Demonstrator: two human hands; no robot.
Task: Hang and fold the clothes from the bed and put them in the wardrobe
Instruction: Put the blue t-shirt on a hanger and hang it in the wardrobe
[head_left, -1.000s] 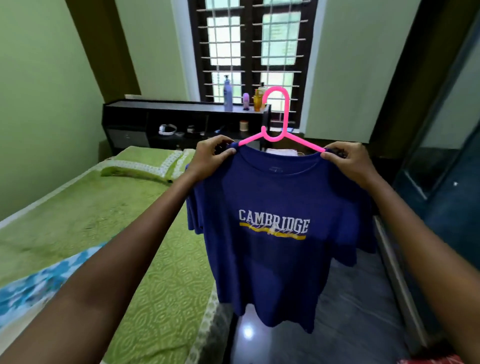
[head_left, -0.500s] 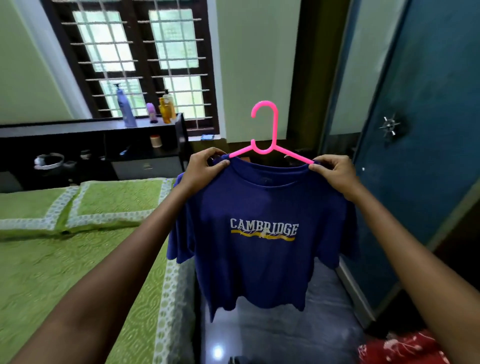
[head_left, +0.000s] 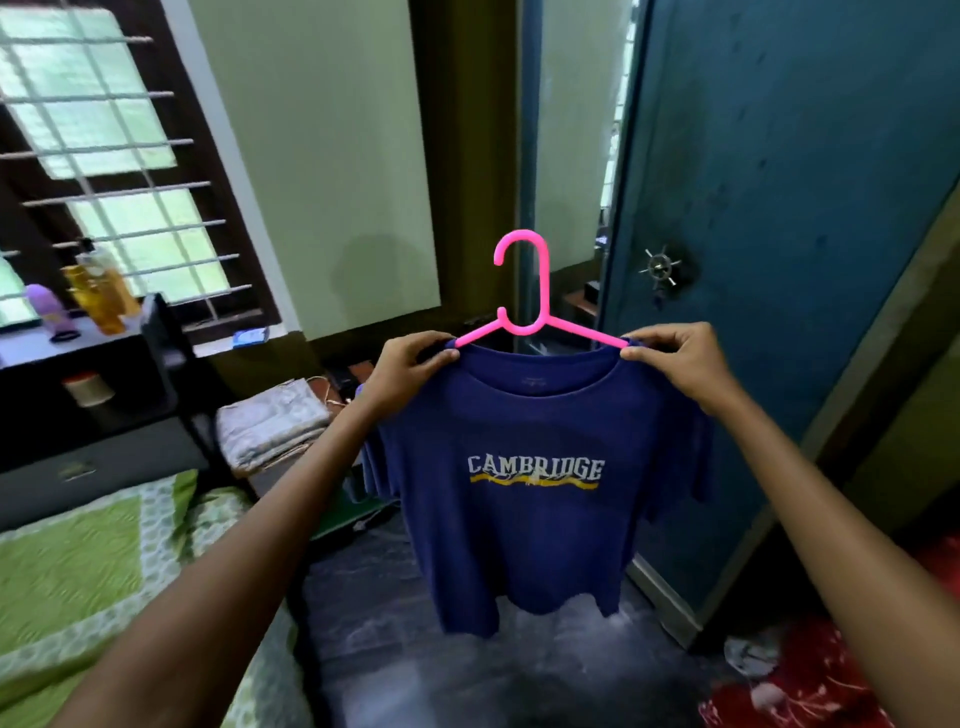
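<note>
— Swung round to the right, hasn't the view? Half a second back the bed filled the lower left and the window sat high up; now the blue wardrobe door (head_left: 779, 260) takes up the whole right side, and the bed (head_left: 67, 571) is only a green corner.

— And the shirt came along. The navy T-shirt (head_left: 530, 493) hangs on the pink hanger (head_left: 540, 312), held out in the air over the floor, just in front of that door.

— How is it held?

— Left hand (head_left: 410, 364) pinches the left shoulder seam where the hanger arm goes in; right hand (head_left: 680, 358) pinches the right one. Fingers curled, thumbs on top, both gripping cloth and hanger together.

— So the hanging is done, I'd say, and the turn means it's headed for the wardrobe.

— Probably. I can't see inside it from here, no rail or shelves.

— Anything else holding things?

— The dark shelf unit (head_left: 104, 353) carries bottles (head_left: 101, 291) on top and a small jar (head_left: 88, 389) in a cubby. Folded cloth (head_left: 275, 426) sits stacked beside it.
</note>
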